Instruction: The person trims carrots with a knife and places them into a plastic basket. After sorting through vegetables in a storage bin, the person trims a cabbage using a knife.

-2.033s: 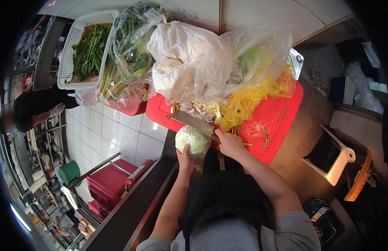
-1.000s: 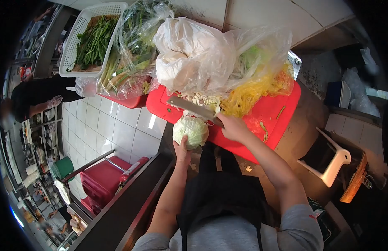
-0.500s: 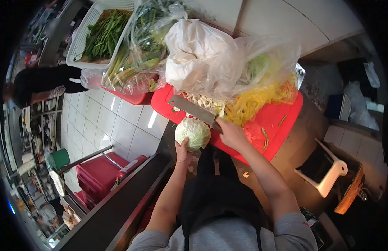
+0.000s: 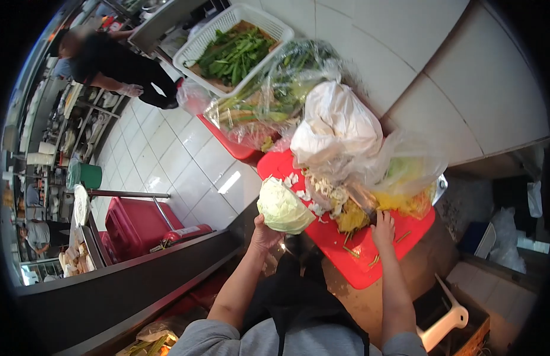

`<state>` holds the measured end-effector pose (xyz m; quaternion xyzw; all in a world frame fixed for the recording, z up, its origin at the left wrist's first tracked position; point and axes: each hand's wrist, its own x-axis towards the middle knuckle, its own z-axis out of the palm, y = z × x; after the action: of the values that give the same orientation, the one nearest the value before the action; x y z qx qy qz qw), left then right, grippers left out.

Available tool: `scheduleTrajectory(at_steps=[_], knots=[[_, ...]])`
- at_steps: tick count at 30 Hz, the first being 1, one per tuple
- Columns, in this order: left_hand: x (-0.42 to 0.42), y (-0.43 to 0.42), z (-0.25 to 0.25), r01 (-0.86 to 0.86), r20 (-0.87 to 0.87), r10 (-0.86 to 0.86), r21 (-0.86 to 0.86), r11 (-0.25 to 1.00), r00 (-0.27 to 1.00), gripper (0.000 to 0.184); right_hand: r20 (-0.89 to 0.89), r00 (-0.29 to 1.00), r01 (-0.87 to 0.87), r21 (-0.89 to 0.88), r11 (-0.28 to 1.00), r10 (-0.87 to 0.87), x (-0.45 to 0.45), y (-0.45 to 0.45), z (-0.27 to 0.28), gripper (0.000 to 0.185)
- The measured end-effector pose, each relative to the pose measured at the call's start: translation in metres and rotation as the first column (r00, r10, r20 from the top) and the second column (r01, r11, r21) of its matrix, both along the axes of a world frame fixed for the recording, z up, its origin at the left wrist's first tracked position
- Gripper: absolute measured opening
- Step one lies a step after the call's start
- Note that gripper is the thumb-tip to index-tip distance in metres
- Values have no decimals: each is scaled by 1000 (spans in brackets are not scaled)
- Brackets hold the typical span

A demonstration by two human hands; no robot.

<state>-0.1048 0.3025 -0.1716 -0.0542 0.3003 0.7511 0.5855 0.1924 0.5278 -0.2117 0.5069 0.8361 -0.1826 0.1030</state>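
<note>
My left hand [image 4: 266, 234] holds a pale green cabbage [image 4: 284, 206] from below, raised at the near left edge of the red board [image 4: 340, 240]. Its fingers are mostly hidden beneath the cabbage. Over at the right, my right hand [image 4: 383, 230] is at the handle end of a cleaver [image 4: 362, 197], fingers curled about it. The cleaver's blade lies low among vegetable scraps [image 4: 328, 193] and yellowish plastic. Green stem pieces [image 4: 351, 252] lie on the board near my right hand.
Behind the board sit a white plastic bag [image 4: 334, 124], a clear bag of leafy vegetables [image 4: 275, 101] and a white basket [image 4: 186, 59] of greens. A person [image 4: 120, 71] stands at the far left. A dark counter edge [image 4: 138, 285] runs along my left, with a white stool [image 4: 450, 323] at lower right.
The cabbage in my left hand has lifted and turned, showing a paler side. My right hand has carried the cleaver away from the cabbage, rightward to the scraps. The view has shifted.
</note>
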Motion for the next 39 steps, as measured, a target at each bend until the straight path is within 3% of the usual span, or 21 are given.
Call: scheduleTrajectory(at_steps=[2, 4, 6, 7, 9, 11, 12, 13, 15, 18, 19, 22, 24, 26, 28, 30, 31, 32, 35, 38, 39], knots=[[-4, 5, 9, -57, 44, 53, 96, 994, 998, 86, -135, 989, 83, 112, 990, -68, -42, -18, 43, 62], [-7, 13, 22, -65, 82, 50, 204, 977, 995, 86, -578, 816, -15, 13, 1000, 20, -63, -31, 48, 62], [-5, 29, 47, -82, 98, 56, 293, 953, 994, 88, -742, 656, -125, -287, 950, -138, -91, -42, 67, 65], [-6, 37, 64, -58, 63, 40, 301, 952, 997, 94, -736, 522, -146, -576, 805, -432, -106, -47, 99, 67], [-7, 51, 103, 1, -158, 40, 252, 968, 987, 99, -382, 275, -342, -897, 281, -882, -128, -54, 186, 72], [-7, 58, 135, 8, -404, 48, 136, 991, 913, 109, -479, 292, -381, -852, 359, -828, -133, -43, 214, 77], [-7, 60, 150, 27, -603, 51, 120, 992, 796, 108, -526, 301, -398, -827, 396, -795, -135, -37, 225, 80], [-5, 62, 164, 36, -767, 54, 100, 994, 640, 108, -539, 305, -485, -798, 358, -785, -138, -32, 231, 79], [15, 61, 207, 68, -941, 40, 66, 996, 335, 102, -344, 278, -553, -821, 144, -897, -134, -13, 183, 77], [39, 49, 220, 73, -855, 70, 124, 990, 515, 101, -132, 184, -662, -749, -23, -974, -128, -15, 182, 78], [45, 50, 221, -3, -726, 201, 264, 965, 657, 88, -83, 158, -722, -690, -58, -984, -128, -21, 187, 78], [34, 55, 204, -197, -629, 309, 243, 950, 713, 77, 19, 110, -798, -594, -100, -994, -118, -23, 161, 75], [27, 55, 196, -167, -707, 269, 212, 963, 654, 70, 66, 84, -746, -657, -107, -994, -116, -21, 143, 73], [23, 55, 196, -78, -805, 184, 170, 982, 563, 70, 140, 192, -845, -479, -236, -971, -110, -16, 139, 70], [30, 56, 200, 20, -879, 93, 116, 993, 468, 89, 232, 95, -846, -494, -201, -968, -117, -23, 165, 70], [44, 56, 221, 141, -964, -5, 33, 990, 266, 106, 594, 292, -908, -74, -412, -750, -111, -25, 174, 71], [53, 60, 213, 131, -956, -30, 8, 991, 291, 127, 291, 273, -905, -245, -347, -917, -110, -29, 175, 73], [64, 59, 204, 97, -940, 2, 38, 995, 340, 128, -49, 261, -896, -383, -223, -964, -108, -35, 175, 74], [100, 53, 173, -18, -871, 118, 125, 992, 476, 132, -15, 55, -884, -465, -42, -998, -98, -61, 172, 75], [107, 49, 156, -94, -771, 129, 90, 992, 624, 129, 75, -9, -831, -556, -35, -997, -97, -83, 190, 77], [105, 49, 156, -148, -701, 109, 5, 989, 705, 121, -30, 81, -837, -544, -52, -996, -83, -91, 181, 73]])
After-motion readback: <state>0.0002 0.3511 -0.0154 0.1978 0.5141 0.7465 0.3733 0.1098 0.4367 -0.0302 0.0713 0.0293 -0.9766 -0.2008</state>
